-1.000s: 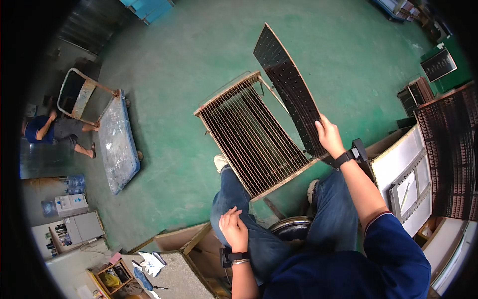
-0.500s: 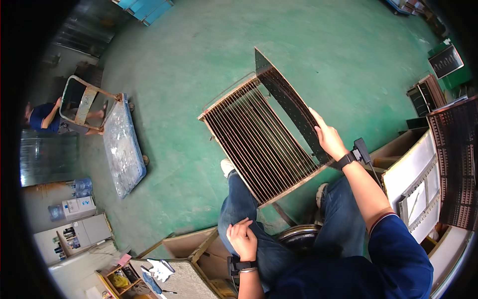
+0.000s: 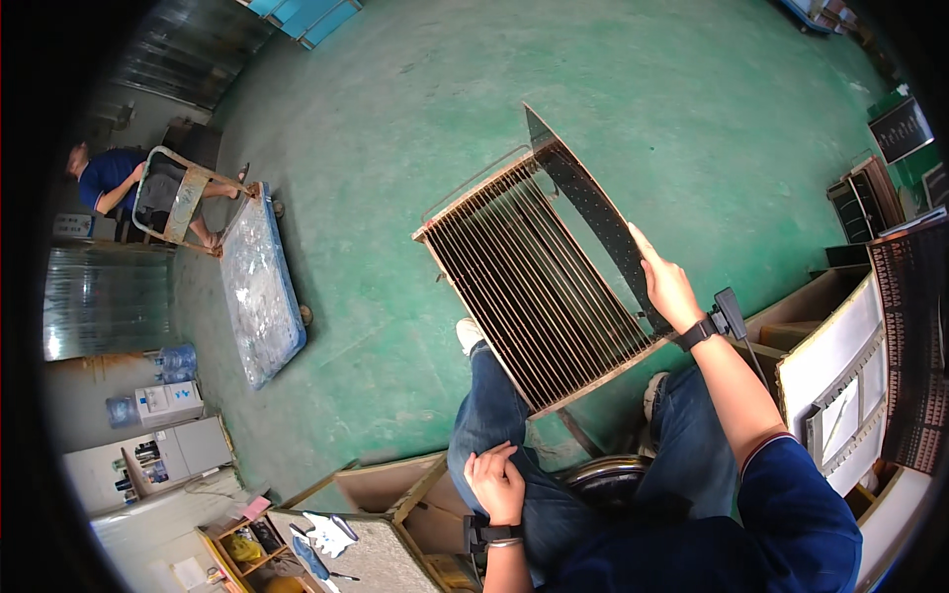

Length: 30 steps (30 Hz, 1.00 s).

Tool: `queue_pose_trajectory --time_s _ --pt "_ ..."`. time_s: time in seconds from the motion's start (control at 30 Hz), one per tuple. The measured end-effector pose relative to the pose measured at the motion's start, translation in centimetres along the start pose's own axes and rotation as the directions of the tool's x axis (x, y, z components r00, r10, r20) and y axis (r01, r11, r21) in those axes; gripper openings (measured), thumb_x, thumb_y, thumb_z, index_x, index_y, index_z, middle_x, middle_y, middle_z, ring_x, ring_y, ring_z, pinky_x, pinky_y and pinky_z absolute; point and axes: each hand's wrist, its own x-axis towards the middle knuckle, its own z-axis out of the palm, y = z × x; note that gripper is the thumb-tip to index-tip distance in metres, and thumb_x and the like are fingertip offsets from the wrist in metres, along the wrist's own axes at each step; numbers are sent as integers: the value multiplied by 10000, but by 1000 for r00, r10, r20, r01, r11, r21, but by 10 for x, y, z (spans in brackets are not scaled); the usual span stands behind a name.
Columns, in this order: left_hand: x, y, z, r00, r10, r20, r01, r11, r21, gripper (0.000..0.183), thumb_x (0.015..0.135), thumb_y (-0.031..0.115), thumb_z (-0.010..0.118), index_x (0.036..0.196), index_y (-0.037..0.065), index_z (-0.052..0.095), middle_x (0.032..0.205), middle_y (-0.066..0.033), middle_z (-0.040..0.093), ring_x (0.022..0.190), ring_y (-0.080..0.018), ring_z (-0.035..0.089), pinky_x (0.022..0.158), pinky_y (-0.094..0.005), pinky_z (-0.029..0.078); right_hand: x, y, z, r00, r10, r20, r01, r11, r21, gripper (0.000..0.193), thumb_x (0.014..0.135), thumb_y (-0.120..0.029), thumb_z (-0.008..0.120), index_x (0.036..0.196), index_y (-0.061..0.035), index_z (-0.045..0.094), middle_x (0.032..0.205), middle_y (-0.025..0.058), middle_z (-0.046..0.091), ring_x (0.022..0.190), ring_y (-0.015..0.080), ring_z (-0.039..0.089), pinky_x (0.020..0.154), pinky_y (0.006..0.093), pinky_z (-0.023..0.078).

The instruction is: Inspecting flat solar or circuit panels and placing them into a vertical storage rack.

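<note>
The right hand [image 3: 668, 292] holds the upper edge of a dark, dotted panel [image 3: 590, 204], its fingers straight along the edge and the thumb set apart from them. The panel stands on edge along the right side of a tan-rimmed rack [image 3: 605, 379], reaching from its far right corner toward the near right corner, with the hand above the nearer end. Many thin parallel strips run from the rack's far edge to its near edge; whether these are rods or panel edges I cannot tell. A gap lies between the last strips and the panel. The left hand [image 3: 497, 482] holds nothing and rests on the left leg of the jeans [image 3: 494, 405], fingers loosely bent, short of the rack's near edge. At lower left, a white glove [image 3: 333, 535] and a blue-handled tool [image 3: 310, 559] lie by the far left corner of a grey counter [image 3: 381, 555]. Beyond the rack's left edge, a blue-edged trolley [image 3: 262, 287] stands on the green floor [image 3: 415, 119].
</note>
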Motion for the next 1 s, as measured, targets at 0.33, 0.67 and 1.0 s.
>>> queue_pose_trajectory --time_s 0.33,0.67,1.0 --pt "7 11 5 1000 20 15 -20 1000 -9 204 754 -12 509 817 116 654 919 -8 686 874 -181 605 986 -388 322 -7 115 93 978 121 170 -29 885 -465 697 825 -9 474 1427 -298 275 1147 200 589 949 353 606 752 446 509" --pt "3 -3 -1 999 -51 13 52 999 -15 211 739 -17 515 798 119 665 901 2 686 876 -168 608 986 -374 314 -45 99 114 822 311 477 -214 945 -248 556 799 -44 534 1341 -47 405 902 271 614 783 393 613 690 477 502" --pt "3 -1 -3 1000 -11 -3 11 998 -63 204 724 -1 545 818 136 662 915 21 677 875 -155 603 977 -359 320 -47 120 132 889 193 415 11 897 -441 216 826 -15 507 1040 6 531 793 237 631 755 380 631 636 457 528"
